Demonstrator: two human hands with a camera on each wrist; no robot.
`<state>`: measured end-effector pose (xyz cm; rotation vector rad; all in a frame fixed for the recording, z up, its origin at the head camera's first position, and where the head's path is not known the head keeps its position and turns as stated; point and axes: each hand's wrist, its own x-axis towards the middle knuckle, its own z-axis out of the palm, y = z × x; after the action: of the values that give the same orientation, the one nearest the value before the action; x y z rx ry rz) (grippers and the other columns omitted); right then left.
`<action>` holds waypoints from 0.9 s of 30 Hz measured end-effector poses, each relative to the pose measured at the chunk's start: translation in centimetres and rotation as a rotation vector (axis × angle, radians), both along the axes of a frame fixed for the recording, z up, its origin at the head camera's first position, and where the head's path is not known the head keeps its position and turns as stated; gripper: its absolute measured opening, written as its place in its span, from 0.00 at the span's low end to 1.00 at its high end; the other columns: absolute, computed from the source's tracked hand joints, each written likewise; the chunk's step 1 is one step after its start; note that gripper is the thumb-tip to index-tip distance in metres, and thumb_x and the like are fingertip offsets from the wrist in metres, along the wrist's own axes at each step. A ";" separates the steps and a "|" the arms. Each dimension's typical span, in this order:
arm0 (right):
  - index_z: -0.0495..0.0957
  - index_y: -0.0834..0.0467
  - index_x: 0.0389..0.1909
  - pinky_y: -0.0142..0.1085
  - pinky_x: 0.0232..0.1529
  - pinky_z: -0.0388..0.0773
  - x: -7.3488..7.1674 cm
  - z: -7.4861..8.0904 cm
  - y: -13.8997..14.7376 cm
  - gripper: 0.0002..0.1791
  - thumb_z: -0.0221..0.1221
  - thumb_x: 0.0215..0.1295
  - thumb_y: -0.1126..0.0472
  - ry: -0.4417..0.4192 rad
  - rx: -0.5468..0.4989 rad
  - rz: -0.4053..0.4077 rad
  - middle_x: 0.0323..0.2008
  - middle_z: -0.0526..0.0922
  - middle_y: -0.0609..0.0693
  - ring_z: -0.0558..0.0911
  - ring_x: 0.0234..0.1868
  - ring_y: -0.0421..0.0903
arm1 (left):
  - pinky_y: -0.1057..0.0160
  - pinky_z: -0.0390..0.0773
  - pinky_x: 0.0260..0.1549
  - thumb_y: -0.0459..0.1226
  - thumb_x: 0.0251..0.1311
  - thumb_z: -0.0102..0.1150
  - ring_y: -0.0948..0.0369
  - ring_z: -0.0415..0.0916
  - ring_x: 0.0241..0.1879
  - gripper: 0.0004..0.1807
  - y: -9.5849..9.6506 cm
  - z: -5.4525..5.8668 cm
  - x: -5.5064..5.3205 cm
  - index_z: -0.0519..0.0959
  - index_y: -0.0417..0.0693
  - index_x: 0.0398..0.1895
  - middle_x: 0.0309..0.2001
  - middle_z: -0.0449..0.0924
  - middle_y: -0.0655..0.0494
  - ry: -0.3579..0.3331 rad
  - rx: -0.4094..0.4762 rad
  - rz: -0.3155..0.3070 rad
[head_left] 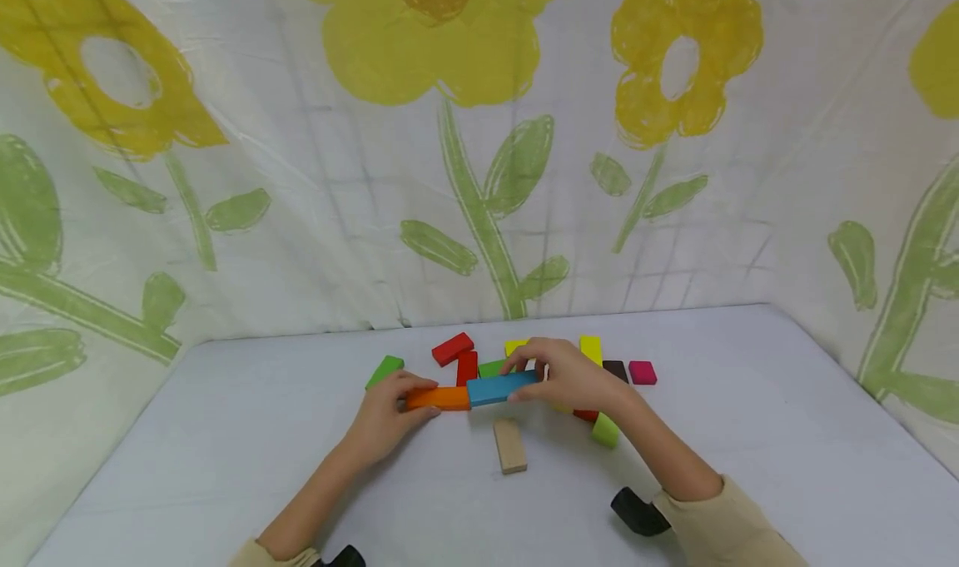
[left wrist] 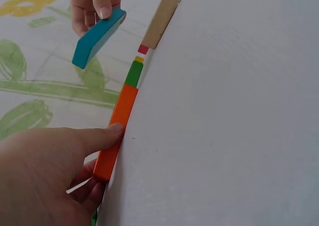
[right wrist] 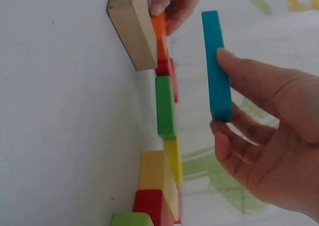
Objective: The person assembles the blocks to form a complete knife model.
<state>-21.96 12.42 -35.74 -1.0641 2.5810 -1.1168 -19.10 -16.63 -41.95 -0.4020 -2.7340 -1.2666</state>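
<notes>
My left hand point(head_left: 385, 417) holds an orange block point(head_left: 442, 398) between thumb and fingers. In the left wrist view the orange block point(left wrist: 117, 133) lies on the white surface, the thumb along its near face. A blue block point(head_left: 494, 389) is pinched in my right hand point(head_left: 565, 375). Both wrist views show the blue block point(right wrist: 217, 66) raised off the table; from the head it appears end to end with the orange one. Nearer to me, a plain wooden block point(head_left: 510, 446) lies by itself.
Behind the hands lie red blocks point(head_left: 453, 349), a green block point(head_left: 385, 371), yellow blocks point(head_left: 591, 349), a dark block point(head_left: 616, 370) and a pink block point(head_left: 643, 373). A lime block point(head_left: 605, 430) lies below the right wrist. A flowered cloth point(head_left: 337, 217) hangs behind the white table point(head_left: 225, 434).
</notes>
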 end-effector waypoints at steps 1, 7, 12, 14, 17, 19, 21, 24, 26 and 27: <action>0.83 0.53 0.46 0.33 0.35 0.77 -0.1 -0.1 -0.1 0.15 0.69 0.58 0.56 -0.001 0.002 -0.010 0.38 0.78 0.43 0.76 0.37 0.46 | 0.64 0.80 0.42 0.32 0.52 0.72 0.60 0.74 0.43 0.17 0.0 0.0 0.0 0.84 0.48 0.48 0.43 0.78 0.58 0.004 -0.001 0.000; 0.82 0.53 0.47 0.33 0.35 0.77 -0.4 -0.8 -0.4 0.15 0.69 0.58 0.56 -0.003 0.018 -0.066 0.38 0.78 0.44 0.75 0.37 0.44 | 0.63 0.80 0.43 0.33 0.52 0.72 0.59 0.74 0.44 0.18 -0.1 -0.1 -0.1 0.84 0.46 0.48 0.44 0.79 0.56 0.038 -0.014 0.002; 0.82 0.52 0.47 0.33 0.33 0.75 -0.6 -1.6 -0.5 0.16 0.69 0.58 0.56 0.015 0.030 -0.108 0.38 0.78 0.44 0.74 0.34 0.43 | 0.62 0.80 0.43 0.33 0.53 0.71 0.59 0.74 0.45 0.18 -0.3 -0.3 -0.3 0.84 0.47 0.49 0.45 0.79 0.56 0.038 -0.012 0.008; 0.82 0.53 0.47 0.32 0.32 0.74 -0.6 -1.9 -0.6 0.16 0.69 0.57 0.56 0.017 0.035 -0.113 0.38 0.78 0.44 0.73 0.32 0.43 | 0.61 0.80 0.44 0.33 0.53 0.71 0.59 0.74 0.45 0.18 -0.4 -0.4 -0.3 0.84 0.47 0.49 0.45 0.79 0.56 0.037 -0.005 0.008; 0.82 0.53 0.47 0.32 0.30 0.73 -0.6 -2.3 -0.8 0.16 0.69 0.57 0.57 0.013 0.040 -0.115 0.38 0.78 0.44 0.73 0.29 0.43 | 0.60 0.79 0.46 0.33 0.53 0.72 0.59 0.74 0.45 0.19 -0.5 -0.6 -0.3 0.84 0.47 0.50 0.45 0.79 0.56 0.035 0.009 0.005; 0.82 0.53 0.47 0.32 0.30 0.72 -0.6 -2.5 -0.8 0.16 0.70 0.57 0.57 0.009 0.039 -0.116 0.38 0.78 0.45 0.72 0.29 0.43 | 0.59 0.79 0.46 0.34 0.53 0.72 0.59 0.74 0.46 0.19 -0.6 -0.7 -0.3 0.84 0.47 0.50 0.45 0.79 0.56 0.036 0.013 0.002; 0.82 0.54 0.46 0.32 0.30 0.73 -0.6 -2.7 -0.9 0.16 0.70 0.57 0.58 0.010 0.038 -0.119 0.38 0.78 0.45 0.72 0.29 0.43 | 0.59 0.79 0.47 0.34 0.53 0.72 0.59 0.74 0.46 0.19 -0.6 -0.8 -0.3 0.84 0.48 0.50 0.46 0.79 0.56 0.036 0.017 0.001; 0.83 0.54 0.46 0.32 0.31 0.72 -0.7 -3.1 -1.0 0.15 0.69 0.57 0.57 0.009 0.038 -0.128 0.38 0.78 0.45 0.71 0.29 0.42 | 0.59 0.78 0.47 0.34 0.53 0.72 0.59 0.74 0.47 0.19 -0.6 -0.8 -0.3 0.84 0.48 0.50 0.46 0.79 0.57 0.037 0.023 0.001; 0.83 0.54 0.46 0.32 0.31 0.72 -0.7 -3.3 -1.0 0.15 0.69 0.57 0.57 0.011 0.041 -0.135 0.38 0.78 0.45 0.71 0.29 0.42 | 0.60 0.78 0.47 0.34 0.53 0.72 0.59 0.74 0.47 0.19 -0.6 -0.9 -0.4 0.84 0.48 0.50 0.45 0.79 0.57 0.040 0.029 -0.002; 0.83 0.54 0.46 0.32 0.31 0.72 -0.7 -3.4 -1.0 0.15 0.69 0.57 0.57 0.011 0.040 -0.136 0.37 0.78 0.45 0.71 0.29 0.42 | 0.61 0.78 0.46 0.34 0.53 0.72 0.60 0.74 0.46 0.19 -0.6 -0.9 -0.4 0.84 0.48 0.50 0.45 0.79 0.57 0.040 0.031 -0.003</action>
<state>-22.70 11.40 -39.16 -0.8997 2.7079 -1.0849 -19.46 -17.25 -42.84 -0.4242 -2.6782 -1.2856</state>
